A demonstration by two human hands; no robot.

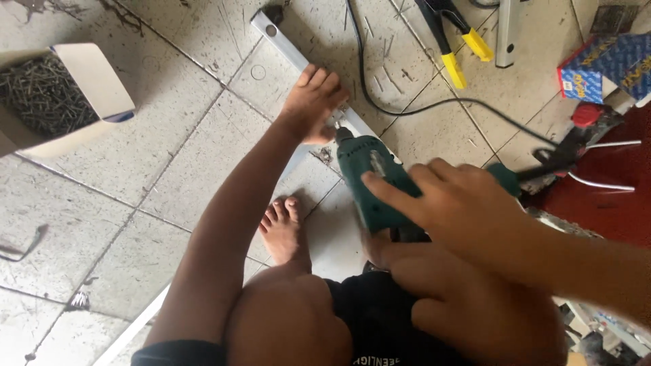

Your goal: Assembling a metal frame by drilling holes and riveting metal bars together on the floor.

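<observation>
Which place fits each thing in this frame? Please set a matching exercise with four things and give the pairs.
Things:
1. cardboard box of nails
2. green drill
3. yellow-handled tool
4. left hand

Places:
A. top of the frame, right of the black cable
B. pressed on the metal bar, just ahead of the drill's tip
C. upper left, on the tiled floor
D. centre, under the right hand

Pairs: 1-C, 2-D, 3-A, 4-B

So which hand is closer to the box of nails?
Left. The left hand presses the metal bar on the floor, nearer the box of nails. The right hand grips the green drill, farther away.
</observation>
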